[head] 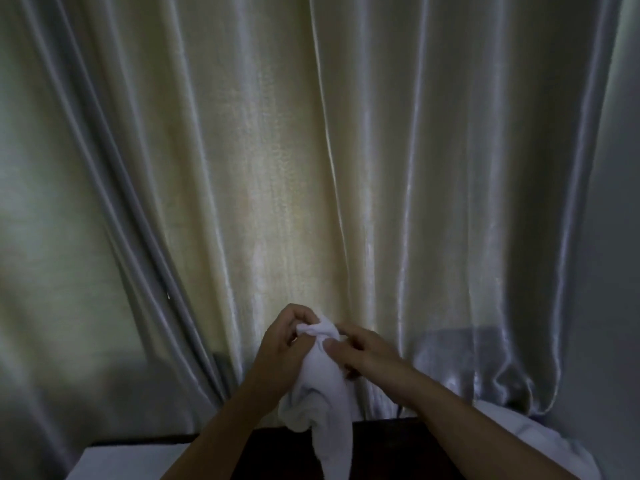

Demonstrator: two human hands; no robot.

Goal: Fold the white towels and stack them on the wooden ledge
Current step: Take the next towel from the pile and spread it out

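Left hand: the person's left hand (pixel 284 336) is raised in front of the curtain, fingers curled over and pinching the top edge of a small white terry towel (pixel 323 382).
Right hand: the right hand (pixel 362 351) meets the same bunched top edge from the other side, thumb and forefinger closed on the cloth; the lower fingers are partly hidden behind it.
Why held so: both grips sit close together on one gathered edge, which suggests the person is hunting for the corners in order to spread the cloth open before the first fold.
Towel position: it hangs in the air from the two hands, its lower end drooping down past the bottom of the view, above the dark brown wooden ledge (pixel 388 441).
Towel look: soft, limp and crumpled, twisted into a loose rope with one rounded bulge low on its left side; no flat fold shows in it.
Ledge: a dark strip along the foot of the curtain; no stack on it can be made out.
Other white cloth: a pale heap of fabric (pixel 530 441) lies at the lower right, and a flat white surface (pixel 131 460) at the lower left.
Backdrop: a shiny cream-and-grey pleated curtain (pixel 277 168) fills the view behind.
Progress: this towel seems barely begun.
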